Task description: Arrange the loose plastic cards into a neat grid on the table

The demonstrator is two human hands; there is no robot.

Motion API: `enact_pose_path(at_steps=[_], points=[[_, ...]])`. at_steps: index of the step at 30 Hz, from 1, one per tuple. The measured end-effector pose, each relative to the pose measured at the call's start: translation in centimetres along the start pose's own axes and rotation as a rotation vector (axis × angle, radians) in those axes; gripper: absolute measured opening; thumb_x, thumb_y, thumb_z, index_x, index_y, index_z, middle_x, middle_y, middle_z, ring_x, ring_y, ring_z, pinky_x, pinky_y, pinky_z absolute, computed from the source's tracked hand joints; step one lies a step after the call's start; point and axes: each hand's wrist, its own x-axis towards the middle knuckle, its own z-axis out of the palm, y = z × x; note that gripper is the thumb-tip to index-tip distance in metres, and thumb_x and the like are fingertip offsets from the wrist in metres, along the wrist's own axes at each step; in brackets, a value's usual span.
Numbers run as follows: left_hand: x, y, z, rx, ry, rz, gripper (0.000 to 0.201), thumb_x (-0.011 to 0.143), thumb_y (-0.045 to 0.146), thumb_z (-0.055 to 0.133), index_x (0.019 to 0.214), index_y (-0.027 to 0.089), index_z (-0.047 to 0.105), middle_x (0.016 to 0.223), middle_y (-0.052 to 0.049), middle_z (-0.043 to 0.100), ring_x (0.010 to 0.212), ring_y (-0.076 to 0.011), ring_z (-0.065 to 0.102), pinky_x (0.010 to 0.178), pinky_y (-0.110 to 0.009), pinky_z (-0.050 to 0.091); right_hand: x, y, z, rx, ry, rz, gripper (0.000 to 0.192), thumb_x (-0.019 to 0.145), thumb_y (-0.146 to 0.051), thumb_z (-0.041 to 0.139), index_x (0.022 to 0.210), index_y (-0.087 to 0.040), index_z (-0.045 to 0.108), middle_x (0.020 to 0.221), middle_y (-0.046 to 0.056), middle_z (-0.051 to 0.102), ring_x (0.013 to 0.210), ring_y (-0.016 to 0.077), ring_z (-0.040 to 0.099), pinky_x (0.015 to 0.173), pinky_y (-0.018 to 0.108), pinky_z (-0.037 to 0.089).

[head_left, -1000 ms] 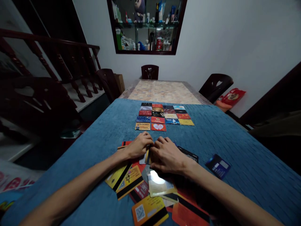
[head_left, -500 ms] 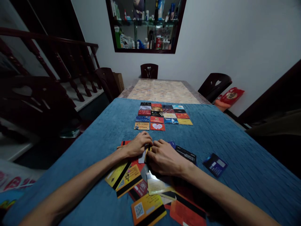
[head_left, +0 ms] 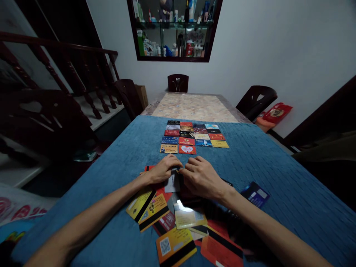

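Left hand (head_left: 164, 170), right hand (head_left: 200, 178): fingers curled, tips close; clamped or not, cannot tell; grey card (head_left: 172, 184) at six o'clock from tips; better to pinch by edges, lightly

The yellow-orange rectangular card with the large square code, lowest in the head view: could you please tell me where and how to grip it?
Probably by the left short edge, beside the code, with fingers coming in low from the left. The yellow-orange card appears thin and flat, and that edge borders bare blue cloth, while neighbouring plastic cards crowd its far side.
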Motion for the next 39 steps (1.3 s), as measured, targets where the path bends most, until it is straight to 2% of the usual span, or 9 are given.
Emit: enact_pose_path(at_steps=[5, 10, 15, 20, 26, 33, 39], points=[[0.0, -0.2, 0.0, -0.039, 0.044, -0.042, 0.052, 0.067, -0.003, 0.041, 0.108, 0.015, 0.067, 0.106, -0.007, 0.068, 0.105, -0.0205, 0.055, 0.097, -0.038, 0.046, -0.5, 1.7, -0.2, 0.033, 0.112, 0.074, 0.015, 0.09, -0.017, 0.053, 0.088, -0.017, 0.068, 0.075, 0.005, 0.068, 0.075, 0.0191, 0.052, 0.07, 0.033, 0.03], [-0.2, -0.5, 0.2, -0.055, 0.082, -0.081, 0.056, 0.064, -0.003, 0.041, 0.112, 0.015, 0.066, 0.109, -0.007, 0.068, 0.106, -0.0205, 0.058, 0.098, -0.038, 0.047, -1.0, 2.7, 0.0, 0.152, 0.187, 0.213, 0.016, 0.088, -0.015, 0.054, 0.093, -0.018, 0.068, 0.083, 0.007, 0.071, 0.079, 0.0202, 0.056, 0.071, 0.032, 0.036], [-0.2, -0.6, 0.2, -0.109, 0.114, -0.127, 0.059, 0.065, -0.001, 0.042, 0.117, 0.013, 0.066, 0.113, -0.008, 0.068, 0.108, -0.0215, 0.06, 0.101, -0.039, 0.047, -1.1, 3.2, 1.1, 0.31, 0.203, 0.424, 0.016, 0.087, -0.019, 0.053, 0.093, -0.019, 0.068, 0.087, 0.007, 0.07, 0.079, 0.0206, 0.061, 0.073, 0.031, 0.044], [-0.1, -0.7, 0.1, -0.119, 0.138, -0.18, 0.058, 0.067, 0.002, 0.046, 0.12, 0.013, 0.066, 0.114, -0.009, 0.068, 0.107, -0.0214, 0.062, 0.1, -0.037, 0.048, -1.2, 3.9, 2.1, 0.495, 0.198, 0.549, 0.015, 0.086, -0.023, 0.053, 0.093, -0.02, 0.066, 0.088, 0.006, 0.07, 0.081, 0.0202, 0.065, 0.076, 0.032, 0.049], [0.0, -0.5, 0.0, -0.103, 0.177, -0.194, 0.046, 0.074, 0.007, 0.051, 0.116, 0.016, 0.068, 0.11, -0.006, 0.071, 0.103, -0.02, 0.064, 0.098, -0.036, 0.05, -1.3, 4.3, 2.5, 0.591, 0.205, 0.59, 0.016, 0.084, -0.023, 0.052, 0.092, -0.019, 0.064, 0.09, 0.007, 0.073, 0.083, 0.0213, 0.068, 0.078, 0.034, 0.051], [0.0, -0.4, -0.1, -0.068, 0.193, -0.207, 0.032, 0.083, 0.012, 0.053, 0.11, 0.015, 0.069, 0.106, -0.007, 0.072, 0.099, -0.0204, 0.065, 0.096, -0.037, 0.051, -1.2, 4.5, 3.3, 0.638, 0.209, 0.602, 0.011, 0.082, -0.022, 0.052, 0.089, -0.019, 0.061, 0.088, 0.005, 0.073, 0.083, 0.0208, 0.069, 0.079, 0.034, 0.052], [-0.2, -0.3, 0.0, 0.003, 0.191, -0.162, 0.028, 0.085, 0.013, 0.054, 0.107, 0.013, 0.07, 0.104, -0.008, 0.072, 0.096, -0.0205, 0.065, 0.094, -0.037, 0.051, -1.5, 4.5, 4.3, 0.521, 0.08, 0.62, 0.013, 0.083, -0.019, 0.053, 0.094, -0.019, 0.059, 0.091, 0.007, 0.071, 0.084, 0.02, 0.066, 0.076, 0.031, 0.049]])
